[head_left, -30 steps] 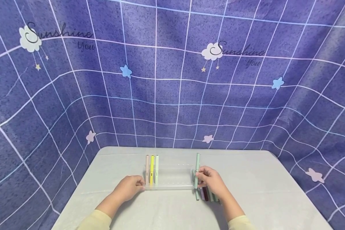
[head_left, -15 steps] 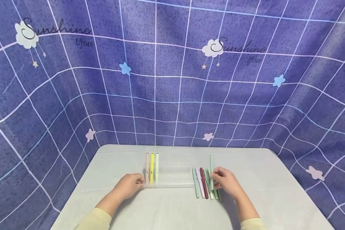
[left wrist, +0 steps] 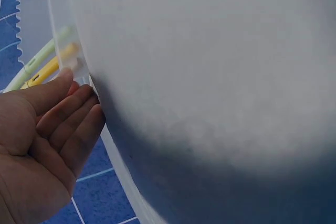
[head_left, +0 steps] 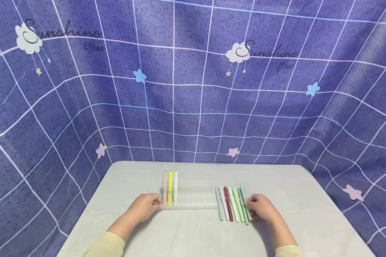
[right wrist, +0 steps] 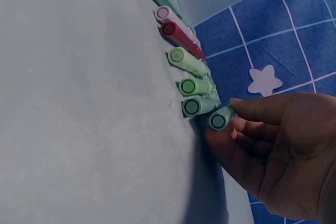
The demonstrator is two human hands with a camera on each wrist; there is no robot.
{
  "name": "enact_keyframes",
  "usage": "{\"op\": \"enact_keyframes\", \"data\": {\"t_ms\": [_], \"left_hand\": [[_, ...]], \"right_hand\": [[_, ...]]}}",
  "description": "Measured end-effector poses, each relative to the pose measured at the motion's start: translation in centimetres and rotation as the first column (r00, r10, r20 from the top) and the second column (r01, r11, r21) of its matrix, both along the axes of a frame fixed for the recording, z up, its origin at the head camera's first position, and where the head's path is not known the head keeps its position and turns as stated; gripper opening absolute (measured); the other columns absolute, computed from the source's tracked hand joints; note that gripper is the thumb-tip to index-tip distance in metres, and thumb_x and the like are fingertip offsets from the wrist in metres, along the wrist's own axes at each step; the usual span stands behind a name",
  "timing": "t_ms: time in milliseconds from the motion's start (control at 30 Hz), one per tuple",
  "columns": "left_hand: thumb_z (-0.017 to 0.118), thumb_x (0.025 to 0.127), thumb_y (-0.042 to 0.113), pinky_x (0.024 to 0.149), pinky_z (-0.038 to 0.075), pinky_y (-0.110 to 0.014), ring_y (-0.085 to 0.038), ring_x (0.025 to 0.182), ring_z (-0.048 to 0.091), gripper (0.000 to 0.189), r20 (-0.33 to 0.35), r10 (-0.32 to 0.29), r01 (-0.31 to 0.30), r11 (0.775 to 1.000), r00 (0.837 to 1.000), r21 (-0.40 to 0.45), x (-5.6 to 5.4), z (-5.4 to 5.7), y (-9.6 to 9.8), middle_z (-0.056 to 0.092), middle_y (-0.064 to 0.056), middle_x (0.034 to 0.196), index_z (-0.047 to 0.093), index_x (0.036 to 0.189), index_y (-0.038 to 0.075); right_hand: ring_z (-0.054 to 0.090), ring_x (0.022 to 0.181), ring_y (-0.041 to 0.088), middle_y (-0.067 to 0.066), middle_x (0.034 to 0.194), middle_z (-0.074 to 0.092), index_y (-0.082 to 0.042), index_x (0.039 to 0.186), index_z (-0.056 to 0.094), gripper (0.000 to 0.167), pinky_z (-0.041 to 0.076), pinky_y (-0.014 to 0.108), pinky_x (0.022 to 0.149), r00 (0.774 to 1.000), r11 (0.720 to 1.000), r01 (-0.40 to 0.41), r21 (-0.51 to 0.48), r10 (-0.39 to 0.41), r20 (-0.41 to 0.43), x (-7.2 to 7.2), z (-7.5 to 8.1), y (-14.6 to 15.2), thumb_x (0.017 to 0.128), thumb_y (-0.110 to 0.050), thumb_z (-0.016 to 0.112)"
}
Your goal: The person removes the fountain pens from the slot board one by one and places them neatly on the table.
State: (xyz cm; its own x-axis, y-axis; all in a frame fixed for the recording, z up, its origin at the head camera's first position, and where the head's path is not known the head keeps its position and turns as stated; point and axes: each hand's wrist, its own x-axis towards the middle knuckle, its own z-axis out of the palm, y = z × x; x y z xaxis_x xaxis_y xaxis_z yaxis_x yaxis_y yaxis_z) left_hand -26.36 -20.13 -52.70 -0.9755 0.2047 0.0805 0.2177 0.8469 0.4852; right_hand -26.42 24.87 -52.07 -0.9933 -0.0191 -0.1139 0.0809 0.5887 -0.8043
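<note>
My left hand (head_left: pixel 146 207) grips the left front corner of a clear pen rack (head_left: pixel 194 206), with the thumb (left wrist: pixel 64 80) on its wall. Standing in the rack's left end are a pinkish pen (head_left: pixel 164 184), a yellow pen (head_left: pixel 170 185) and a pale green pen (head_left: pixel 176 185). My right hand (head_left: pixel 261 207) pinches a green pen (right wrist: pixel 218 121), which lies tilted at the right end of a row of pens. In that row are a lavender pen (head_left: pixel 224 203), a dark red pen (head_left: pixel 228 203) and several green ones, such as a dark green pen (right wrist: pixel 192 107).
A pale cloth-covered table (head_left: pixel 186 235) carries everything. Behind it hangs a blue-purple grid curtain (head_left: pixel 193 100) with stars and clouds, which also closes in both sides. The pen row lies just right of the rack.
My right hand has moved right with the green pen from the rack's right end and lowered it from upright to beside the row's right end. The left hand has stayed at the rack.
</note>
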Motion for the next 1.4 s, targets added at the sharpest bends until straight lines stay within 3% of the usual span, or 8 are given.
{"op": "enact_keyframes", "data": {"t_ms": [300, 800, 867, 967, 1067, 1167, 1267, 1400], "left_hand": [[0.077, 0.081, 0.025, 0.073, 0.05, -0.034, -0.005, 0.067, 0.053, 0.012, -0.003, -0.001, 0.001, 1.0, 1.0, 0.002, 0.0, 0.0, 0.0, 0.062, 0.016, 0.071, 0.066, 0.084, 0.022], [0.077, 0.081, 0.024, 0.076, 0.052, -0.037, -0.005, 0.07, 0.057, 0.012, 0.007, 0.004, -0.004, 1.0, 1.0, 0.01, 0.0, 0.0, 0.0, 0.065, 0.015, 0.074, 0.066, 0.084, 0.022], [0.077, 0.081, 0.024, 0.076, 0.052, -0.037, -0.004, 0.07, 0.057, 0.012, 0.008, 0.001, -0.002, 1.0, 1.0, 0.012, 0.0, 0.0, 0.0, 0.065, 0.015, 0.074, 0.066, 0.084, 0.022], [0.077, 0.081, 0.024, 0.075, 0.052, -0.036, -0.004, 0.069, 0.056, 0.011, 0.0, -0.007, 0.007, 1.0, 1.0, 0.007, -0.1, -0.1, -0.1, 0.065, 0.015, 0.073, 0.066, 0.084, 0.022], [0.077, 0.081, 0.024, 0.074, 0.052, -0.035, -0.003, 0.068, 0.055, 0.011, -0.011, -0.013, 0.013, 1.0, 1.0, 0.005, -0.1, 0.0, -0.2, 0.064, 0.016, 0.073, 0.066, 0.085, 0.021], [0.078, 0.081, 0.023, 0.073, 0.051, -0.035, -0.004, 0.067, 0.054, 0.012, -0.016, -0.015, 0.015, 1.0, 1.0, 0.01, 0.0, 0.1, -0.2, 0.063, 0.016, 0.071, 0.066, 0.085, 0.02], [0.078, 0.081, 0.024, 0.075, 0.051, -0.035, -0.004, 0.068, 0.054, 0.012, -0.005, -0.008, 0.009, 1.0, 1.0, 0.019, 0.0, 0.1, 0.0, 0.063, 0.016, 0.072, 0.066, 0.085, 0.021], [0.077, 0.081, 0.024, 0.076, 0.052, -0.036, -0.004, 0.069, 0.056, 0.012, -0.005, -0.007, 0.007, 1.0, 1.0, 0.021, 0.0, 0.1, 0.0, 0.064, 0.015, 0.073, 0.066, 0.085, 0.021]], "right_hand": [[0.06, 0.054, 0.021, 0.011, 0.067, 0.06, 0.0, 0.082, 0.058, 0.014, 0.055, 0.033, 0.048, 0.998, 0.997, 0.049, 0.067, -0.052, 0.048, 0.2, -0.5, 0.2, 0.09, -0.009, 0.065], [0.06, 0.054, 0.021, 0.011, 0.068, 0.058, -0.002, 0.079, 0.055, 0.027, 0.055, 0.033, 0.048, 0.996, 0.986, 0.04, 0.16, -0.052, 0.068, 0.3, -0.3, 0.3, 0.094, -0.022, 0.064], [0.059, 0.056, 0.02, 0.01, 0.069, 0.059, -0.002, 0.08, 0.058, 0.031, 0.054, 0.034, 0.05, 0.998, 0.965, 0.041, 0.259, -0.05, 0.027, 0.1, 0.0, 0.3, 0.095, -0.029, 0.062], [0.057, 0.061, 0.021, 0.007, 0.071, 0.062, -0.005, 0.085, 0.062, 0.034, 0.05, 0.039, 0.056, 0.995, 0.904, 0.089, 0.418, -0.06, -0.08, -0.2, 0.5, 0.2, 0.096, -0.037, 0.06], [0.056, 0.066, 0.02, 0.003, 0.073, 0.064, -0.009, 0.088, 0.064, 0.031, 0.048, 0.041, 0.062, 0.978, 0.87, 0.147, 0.471, -0.056, -0.202, -0.8, 1.0, -0.5, 0.095, -0.039, 0.058], [0.057, 0.068, 0.016, -0.001, 0.077, 0.066, -0.013, 0.091, 0.066, 0.025, 0.049, 0.04, 0.066, 0.959, 0.91, 0.138, 0.391, -0.025, -0.281, -1.5, 1.2, -1.8, 0.096, -0.037, 0.06], [0.057, 0.071, 0.012, -0.003, 0.08, 0.067, -0.015, 0.094, 0.068, 0.018, 0.049, 0.036, 0.069, 0.947, 0.957, 0.071, 0.28, 0.023, -0.32, -2.0, 1.3, -3.7, 0.096, -0.032, 0.062], [0.06, 0.071, 0.01, 0.0, 0.08, 0.068, -0.016, 0.096, 0.067, 0.013, 0.05, 0.029, 0.068, 0.952, 0.992, -0.044, 0.116, 0.077, -0.296, -2.2, 1.6, -6.8, 0.096, -0.029, 0.063]]}}
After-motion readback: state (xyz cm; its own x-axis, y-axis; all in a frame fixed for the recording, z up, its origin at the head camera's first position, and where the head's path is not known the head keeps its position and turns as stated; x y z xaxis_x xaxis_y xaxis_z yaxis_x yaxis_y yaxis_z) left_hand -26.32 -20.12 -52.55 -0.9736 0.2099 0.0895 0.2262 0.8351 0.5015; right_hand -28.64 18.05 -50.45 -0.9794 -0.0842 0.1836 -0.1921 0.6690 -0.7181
